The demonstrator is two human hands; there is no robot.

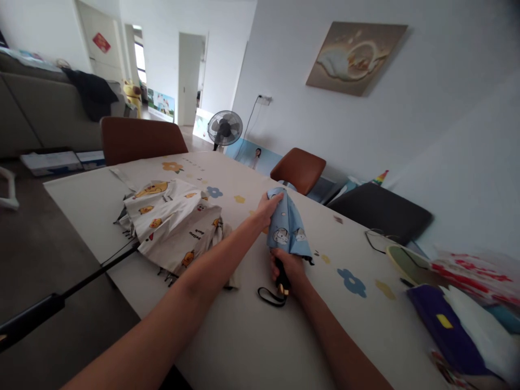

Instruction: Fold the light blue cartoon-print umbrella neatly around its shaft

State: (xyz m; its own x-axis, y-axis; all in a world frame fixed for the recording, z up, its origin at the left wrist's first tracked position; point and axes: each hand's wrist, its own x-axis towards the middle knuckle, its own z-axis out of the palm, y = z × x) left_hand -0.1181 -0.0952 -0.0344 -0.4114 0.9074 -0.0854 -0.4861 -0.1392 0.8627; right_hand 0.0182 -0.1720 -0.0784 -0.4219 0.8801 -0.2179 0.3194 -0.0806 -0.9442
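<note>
A folded light-blue umbrella point(284, 222) with white animal prints is held over the table, its top pointing away from me. My left hand point(268, 208) wraps round the canopy near its far end. Lower down, my right hand point(287, 266) is closed round the black handle, just under the canopy's edge; a black wrist strap point(271, 297) hangs from the handle's end. To the left lies a cream umbrella point(173, 219) with yellow duck prints, its canopy loosely gathered. Its black shaft and handle point(34, 319) stick out past the table's near left edge. Neither hand touches it.
The white table point(244, 330) has a flower-patterned top. At its right lie eyeglasses point(379, 238), a purple pouch point(447, 325) and a red-and-white plastic bag point(479, 273). Brown chairs point(142, 140) and a black chair point(379, 211) stand around it. A fan point(225, 128) is beyond.
</note>
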